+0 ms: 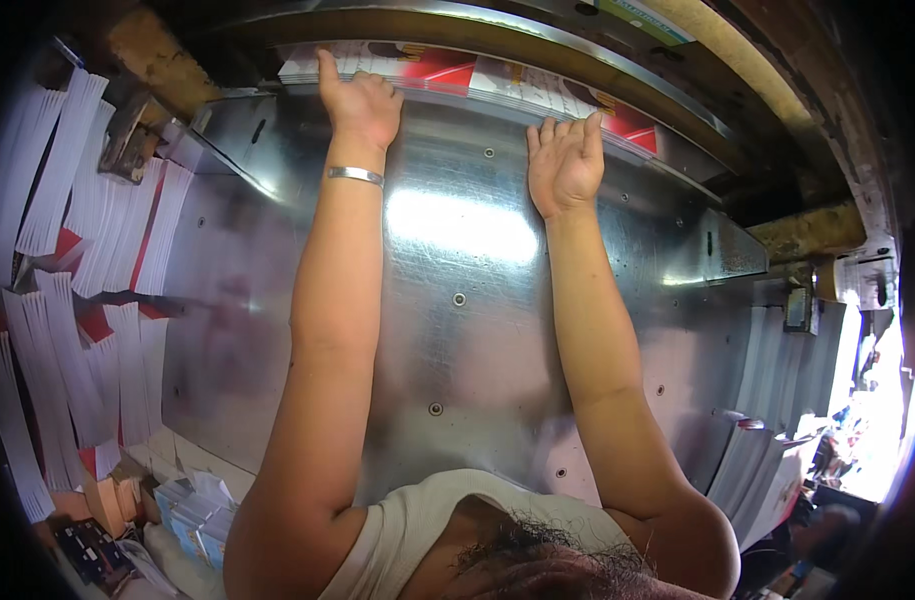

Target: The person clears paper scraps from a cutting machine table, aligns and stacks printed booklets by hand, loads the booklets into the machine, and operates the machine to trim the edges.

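My left hand [362, 112] lies palm up at the front edge of a stack of printed sheets [432, 75] with red, white and yellow areas. Its thumb stretches away from the bent fingers, and a metal band [355, 175] circles the wrist. Farther right, my right hand [565, 170] is also palm up, fingertips against the front edge of a similar printed stack [552, 95], thumb apart. Neither hand appears to grip anything. Both stacks lie side by side at the far end of a shiny metal table [457, 350], partly under a heavy machine beam [537, 45].
Bundles of white booklets [52, 180] stand along the left side, some with red parts. More stacks of paper [767, 350] are on the right. A metal side guide [722, 250] borders the table at right. Blue-white packs [192, 515] sit at lower left.
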Demonstrator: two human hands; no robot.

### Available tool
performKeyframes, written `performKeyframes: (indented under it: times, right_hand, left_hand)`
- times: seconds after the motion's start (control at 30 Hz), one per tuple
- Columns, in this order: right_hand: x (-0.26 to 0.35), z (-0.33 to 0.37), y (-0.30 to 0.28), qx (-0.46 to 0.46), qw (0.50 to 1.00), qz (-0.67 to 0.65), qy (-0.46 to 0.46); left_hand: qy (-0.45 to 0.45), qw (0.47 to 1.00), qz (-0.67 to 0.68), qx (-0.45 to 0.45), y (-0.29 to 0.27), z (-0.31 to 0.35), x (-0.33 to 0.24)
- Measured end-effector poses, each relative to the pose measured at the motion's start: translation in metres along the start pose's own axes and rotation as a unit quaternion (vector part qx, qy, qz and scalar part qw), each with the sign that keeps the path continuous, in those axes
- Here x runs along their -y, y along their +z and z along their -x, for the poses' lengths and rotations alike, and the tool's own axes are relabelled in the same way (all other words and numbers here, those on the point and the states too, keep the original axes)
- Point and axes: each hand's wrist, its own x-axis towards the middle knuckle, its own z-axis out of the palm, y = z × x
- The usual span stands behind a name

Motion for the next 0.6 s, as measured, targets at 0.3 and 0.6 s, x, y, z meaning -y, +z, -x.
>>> performKeyframes:
  times: [0.3, 0.6]
  right_hand:
    - [0.0023, 0.0033, 0.0061, -0.012, 1.0, 0.001, -0.002]
    - [0.0006, 0.0017, 0.0029, -0.02, 1.0, -0.008, -0.007]
  left_hand:
    - [0.002, 1.0, -0.006, -0.009, 0.0053, 0.0058, -0.0004]
    - [0.004, 1.0, -0.012, -0.003, 0.0042, 0.0046, 0.0007]
